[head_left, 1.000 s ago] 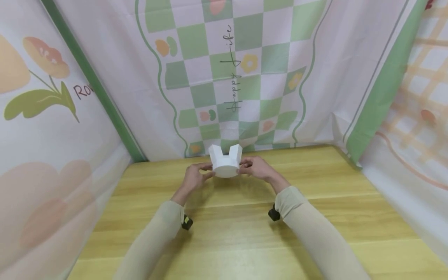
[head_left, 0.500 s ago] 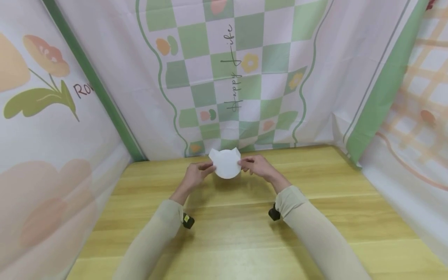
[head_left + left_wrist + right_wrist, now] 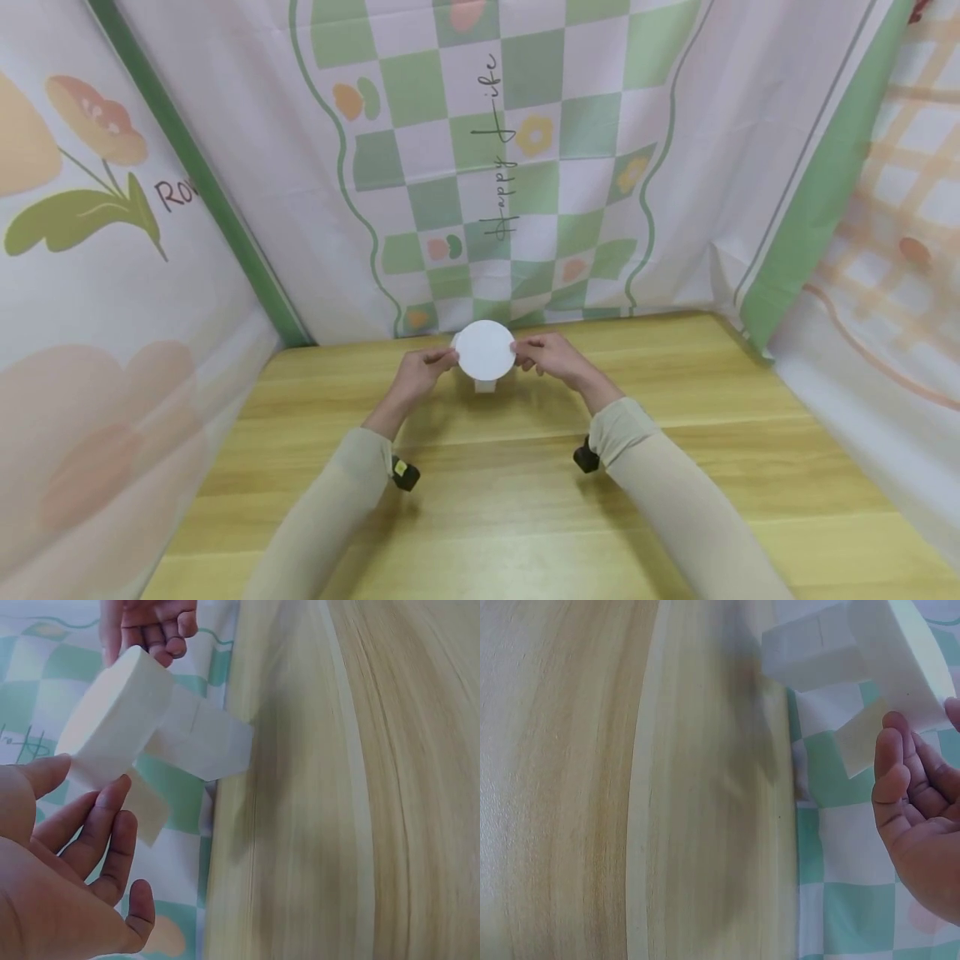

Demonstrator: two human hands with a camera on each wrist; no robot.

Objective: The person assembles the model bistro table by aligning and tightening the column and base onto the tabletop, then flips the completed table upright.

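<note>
Between my hands, above the far part of the table, is a small white stand with a smooth round top and flat legs. The round face is turned up toward the head camera, and one leg pokes out below it. In the left wrist view another leg juts toward the table. My left hand pinches the disc's left rim between thumb and fingertips. On the opposite rim my right hand pinches likewise, its other fingers loosely curled. The rest of the underside is hidden from the head view.
A light wooden table spreads under both forearms. Close behind its back edge hangs a green-and-white checked curtain. Patterned cloth walls rise at the sides. Each wrist carries a small black camera.
The stand has been turned over between my fingers: its prongs pointed up and away before, and now the round face is up with a leg below. Both hands stay nearly in place.
</note>
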